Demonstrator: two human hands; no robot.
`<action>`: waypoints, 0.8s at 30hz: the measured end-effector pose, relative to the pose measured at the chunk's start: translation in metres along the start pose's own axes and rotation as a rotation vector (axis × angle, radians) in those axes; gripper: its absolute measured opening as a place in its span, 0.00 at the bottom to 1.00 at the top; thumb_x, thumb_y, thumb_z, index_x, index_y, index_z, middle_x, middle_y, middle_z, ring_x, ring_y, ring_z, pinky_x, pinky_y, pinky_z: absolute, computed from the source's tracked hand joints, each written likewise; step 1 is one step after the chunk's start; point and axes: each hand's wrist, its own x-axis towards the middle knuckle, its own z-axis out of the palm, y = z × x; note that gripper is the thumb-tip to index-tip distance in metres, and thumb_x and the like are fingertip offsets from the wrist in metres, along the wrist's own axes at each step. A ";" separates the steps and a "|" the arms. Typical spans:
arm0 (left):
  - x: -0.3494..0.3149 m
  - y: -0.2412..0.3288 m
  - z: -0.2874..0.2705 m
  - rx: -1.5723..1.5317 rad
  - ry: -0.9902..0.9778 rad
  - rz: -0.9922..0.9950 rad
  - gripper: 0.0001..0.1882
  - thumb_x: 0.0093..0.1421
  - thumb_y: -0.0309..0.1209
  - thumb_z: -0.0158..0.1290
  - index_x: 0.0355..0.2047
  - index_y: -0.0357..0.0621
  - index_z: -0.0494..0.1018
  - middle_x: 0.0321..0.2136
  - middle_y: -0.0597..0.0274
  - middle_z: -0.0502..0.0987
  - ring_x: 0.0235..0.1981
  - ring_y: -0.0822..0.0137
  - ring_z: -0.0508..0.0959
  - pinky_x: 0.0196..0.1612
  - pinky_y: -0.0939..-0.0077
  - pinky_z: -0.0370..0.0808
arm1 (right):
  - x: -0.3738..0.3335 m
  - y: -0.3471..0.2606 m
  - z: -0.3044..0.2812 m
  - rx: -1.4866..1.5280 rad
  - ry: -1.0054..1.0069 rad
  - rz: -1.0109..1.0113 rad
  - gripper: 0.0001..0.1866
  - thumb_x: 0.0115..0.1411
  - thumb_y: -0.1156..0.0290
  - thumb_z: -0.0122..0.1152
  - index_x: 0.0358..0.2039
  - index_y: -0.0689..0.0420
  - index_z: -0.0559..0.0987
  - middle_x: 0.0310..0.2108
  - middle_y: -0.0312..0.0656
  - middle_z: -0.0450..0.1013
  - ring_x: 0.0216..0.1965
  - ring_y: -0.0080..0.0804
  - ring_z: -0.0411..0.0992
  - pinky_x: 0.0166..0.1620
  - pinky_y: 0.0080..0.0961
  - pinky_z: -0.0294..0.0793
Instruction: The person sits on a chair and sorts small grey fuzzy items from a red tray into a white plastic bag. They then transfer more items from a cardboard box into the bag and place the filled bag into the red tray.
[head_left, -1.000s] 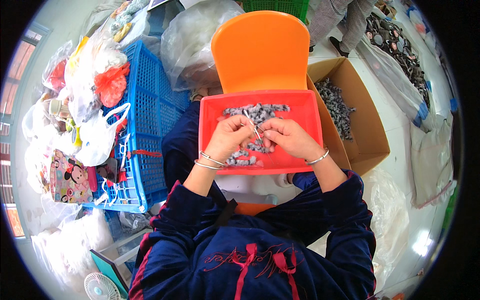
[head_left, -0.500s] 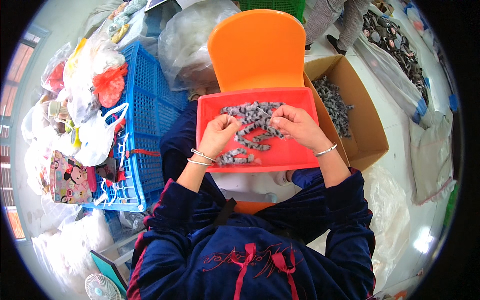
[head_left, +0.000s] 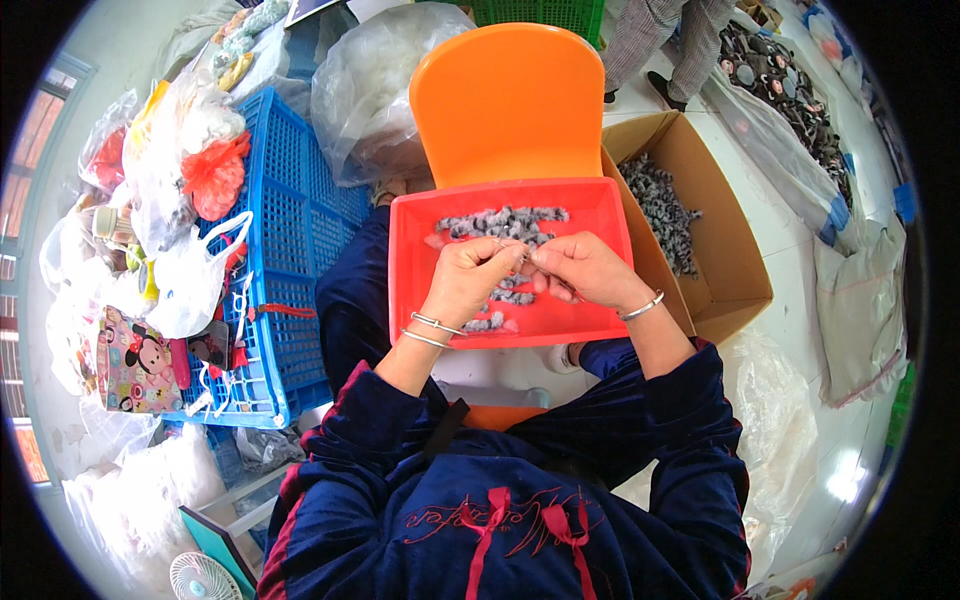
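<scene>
Above a red plastic tray (head_left: 410, 320), my two hands meet, fingertips against fingertips. My left hand (head_left: 468, 278) is pinched closed, thumb against forefinger, on something I cannot make out. My right hand (head_left: 582, 268) also pinches, its thumb and forefinger touching the left fingertips; what it holds is too small to name. In the tray lie several grey-and-black fuzzy strips (head_left: 500, 219), partly covered by my hands. A bangle circles each wrist.
The tray rests at an orange chair (head_left: 508, 100). To its right stands a cardboard box (head_left: 735, 245) holding fuzzy grey pieces (head_left: 657, 212). At left is a blue plastic crate (head_left: 290, 260) with bags (head_left: 190, 285) heaped beside it. Another person's legs (head_left: 665, 45) show at the far right.
My hands were apart, with a thin needle-like piece showing at the right fingertips. They have come together over the tray's middle, and that piece no longer shows clearly.
</scene>
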 end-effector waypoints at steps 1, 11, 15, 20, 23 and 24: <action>0.000 0.001 -0.001 -0.009 0.045 -0.015 0.10 0.63 0.29 0.55 0.36 0.31 0.79 0.27 0.65 0.79 0.31 0.78 0.75 0.36 0.84 0.73 | -0.001 -0.002 0.000 0.033 0.019 0.023 0.11 0.65 0.67 0.54 0.30 0.61 0.78 0.22 0.33 0.72 0.19 0.15 0.66 0.22 0.15 0.65; 0.002 0.014 -0.008 -0.192 0.144 -0.169 0.10 0.62 0.31 0.55 0.34 0.35 0.80 0.24 0.65 0.78 0.18 0.83 0.65 0.19 0.88 0.60 | -0.005 0.001 -0.009 -0.167 0.103 -0.145 0.12 0.65 0.66 0.54 0.32 0.62 0.79 0.22 0.32 0.70 0.20 0.16 0.66 0.23 0.16 0.68; 0.000 0.015 0.002 -0.195 0.067 -0.189 0.09 0.62 0.30 0.55 0.36 0.34 0.79 0.27 0.62 0.79 0.17 0.82 0.64 0.18 0.88 0.58 | -0.008 -0.004 -0.003 -0.182 0.107 -0.117 0.09 0.65 0.70 0.54 0.33 0.62 0.79 0.21 0.31 0.69 0.20 0.15 0.66 0.23 0.15 0.68; 0.003 0.009 -0.003 -0.232 0.100 -0.147 0.10 0.62 0.32 0.55 0.34 0.35 0.80 0.23 0.65 0.78 0.16 0.83 0.64 0.18 0.88 0.58 | -0.014 -0.007 -0.001 -0.245 0.155 -0.213 0.10 0.65 0.68 0.55 0.32 0.61 0.79 0.22 0.31 0.69 0.21 0.15 0.66 0.25 0.14 0.67; 0.002 0.014 -0.003 -0.269 0.088 -0.114 0.10 0.63 0.31 0.54 0.36 0.35 0.80 0.24 0.64 0.79 0.17 0.82 0.65 0.18 0.88 0.57 | -0.012 -0.001 -0.007 -0.246 0.178 -0.277 0.11 0.66 0.68 0.54 0.32 0.62 0.78 0.21 0.31 0.70 0.21 0.14 0.66 0.24 0.14 0.66; 0.001 0.019 -0.002 -0.278 0.080 -0.110 0.11 0.63 0.31 0.54 0.36 0.35 0.79 0.25 0.63 0.79 0.17 0.82 0.65 0.18 0.88 0.57 | -0.013 -0.004 -0.007 -0.215 0.184 -0.233 0.11 0.66 0.68 0.54 0.31 0.62 0.78 0.20 0.30 0.69 0.21 0.15 0.65 0.24 0.14 0.65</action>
